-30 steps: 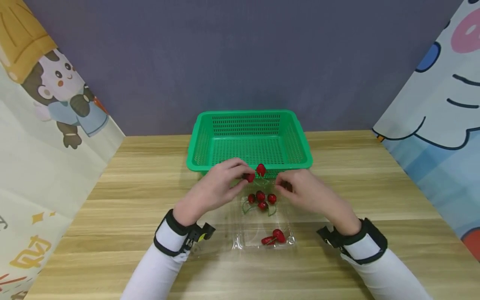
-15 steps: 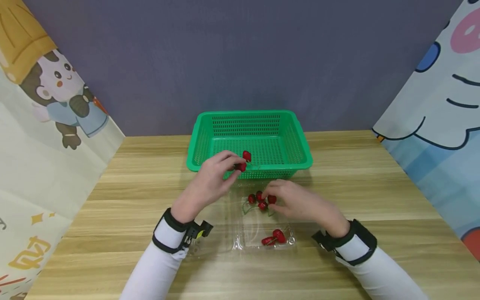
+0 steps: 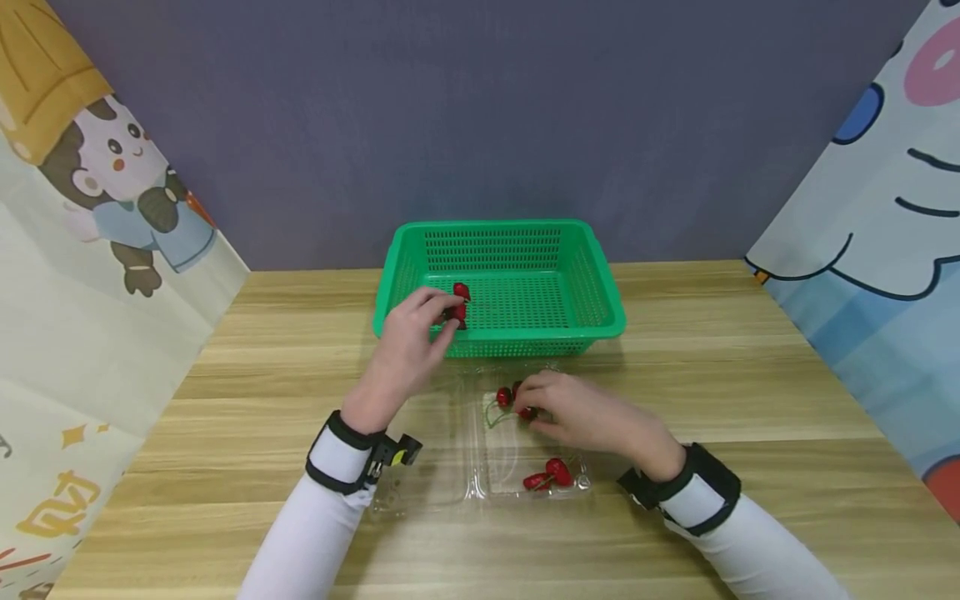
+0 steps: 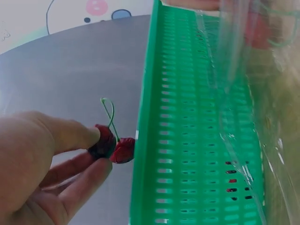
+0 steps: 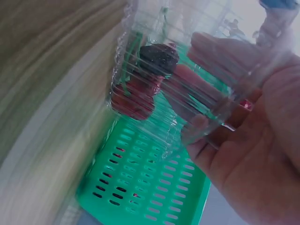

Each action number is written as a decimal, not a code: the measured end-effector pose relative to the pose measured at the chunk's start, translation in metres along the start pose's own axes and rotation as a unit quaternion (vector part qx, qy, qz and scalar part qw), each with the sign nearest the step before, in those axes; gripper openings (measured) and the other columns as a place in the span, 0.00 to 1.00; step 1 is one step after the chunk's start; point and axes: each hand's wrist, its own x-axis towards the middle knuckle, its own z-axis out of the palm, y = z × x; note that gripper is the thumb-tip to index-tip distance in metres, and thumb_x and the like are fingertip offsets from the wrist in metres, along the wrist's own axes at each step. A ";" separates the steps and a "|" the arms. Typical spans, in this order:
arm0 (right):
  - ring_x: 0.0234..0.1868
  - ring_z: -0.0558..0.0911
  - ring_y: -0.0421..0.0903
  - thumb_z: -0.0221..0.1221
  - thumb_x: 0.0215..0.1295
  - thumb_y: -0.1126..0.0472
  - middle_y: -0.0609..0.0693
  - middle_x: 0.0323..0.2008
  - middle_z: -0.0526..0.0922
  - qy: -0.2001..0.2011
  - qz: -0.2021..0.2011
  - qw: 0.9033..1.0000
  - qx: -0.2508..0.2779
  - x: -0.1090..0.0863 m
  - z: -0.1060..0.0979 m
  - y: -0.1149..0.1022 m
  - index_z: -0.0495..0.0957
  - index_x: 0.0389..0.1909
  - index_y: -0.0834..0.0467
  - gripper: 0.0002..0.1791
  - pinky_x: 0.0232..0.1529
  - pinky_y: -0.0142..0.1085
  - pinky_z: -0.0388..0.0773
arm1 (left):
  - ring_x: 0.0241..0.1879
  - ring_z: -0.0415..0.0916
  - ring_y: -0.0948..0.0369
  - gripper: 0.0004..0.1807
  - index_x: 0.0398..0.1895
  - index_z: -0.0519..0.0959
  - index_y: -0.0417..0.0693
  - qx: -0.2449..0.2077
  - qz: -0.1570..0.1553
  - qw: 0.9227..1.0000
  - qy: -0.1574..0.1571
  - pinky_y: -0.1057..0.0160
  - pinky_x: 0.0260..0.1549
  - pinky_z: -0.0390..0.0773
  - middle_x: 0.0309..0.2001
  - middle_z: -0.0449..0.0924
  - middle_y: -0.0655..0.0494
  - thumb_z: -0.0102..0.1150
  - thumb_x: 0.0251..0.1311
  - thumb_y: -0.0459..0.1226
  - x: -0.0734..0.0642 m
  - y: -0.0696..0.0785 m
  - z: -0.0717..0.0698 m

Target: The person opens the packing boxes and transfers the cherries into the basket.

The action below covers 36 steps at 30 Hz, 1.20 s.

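My left hand [image 3: 405,342] pinches a pair of red cherries [image 3: 460,308] over the near left part of the green basket [image 3: 498,346]. In the left wrist view, their green stems [image 4: 111,115] form a loop above the fingertips. My right hand [image 3: 581,412] is in the clear plastic clamshell box [image 3: 474,479], its fingers curled over the cherries [image 3: 504,397]. In the right wrist view, a bit of red cherry [image 5: 247,104] shows between the fingers; most of it is hidden. Another cherry pair [image 3: 557,472] lies at the box's near right corner.
The basket stands on the wooden table [image 3: 300,333] against the grey back wall [image 3: 480,108]. Red shows through its side slots [image 4: 232,180] in the left wrist view. The box's lid [image 3: 423,483] lies folded open to the left.
My left hand has carried its cherries left and forward, from the basket's near rim to over its inside. My right hand has moved left and down onto the cherries in the box.
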 end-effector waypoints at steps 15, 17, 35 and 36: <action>0.46 0.79 0.43 0.70 0.57 0.66 0.44 0.43 0.81 0.004 0.004 1.000 0.002 0.002 0.008 0.001 0.85 0.42 0.55 0.11 0.48 0.32 0.74 | 0.37 0.79 0.50 0.10 0.43 0.83 0.32 0.035 -0.093 0.995 0.011 0.65 0.34 0.77 0.40 0.76 0.43 0.64 0.58 0.24 -0.005 -0.019 0.004; 0.45 0.79 0.42 0.70 0.57 0.67 0.43 0.41 0.81 0.007 0.003 1.000 0.001 0.003 0.007 0.001 0.85 0.41 0.55 0.10 0.46 0.31 0.75 | 0.36 0.79 0.50 0.09 0.43 0.83 0.32 0.038 -0.102 0.994 0.009 0.65 0.33 0.77 0.40 0.76 0.43 0.64 0.58 0.25 -0.006 -0.021 0.005; 0.41 0.82 0.40 0.69 0.57 0.69 0.43 0.38 0.81 -0.001 0.008 1.000 0.016 0.003 0.006 0.002 0.85 0.37 0.55 0.09 0.43 0.30 0.76 | 0.35 0.75 0.53 0.08 0.43 0.83 0.35 0.057 -0.132 0.989 -0.018 0.62 0.31 0.73 0.41 0.75 0.45 0.61 0.63 0.30 -0.007 -0.024 0.006; 0.41 0.82 0.40 0.69 0.57 0.69 0.43 0.38 0.81 0.000 0.009 1.000 0.017 0.003 0.006 0.002 0.85 0.37 0.56 0.09 0.43 0.30 0.76 | 0.37 0.75 0.53 0.08 0.43 0.83 0.35 0.056 -0.132 0.990 -0.018 0.62 0.32 0.73 0.42 0.75 0.45 0.61 0.63 0.30 -0.007 -0.023 0.006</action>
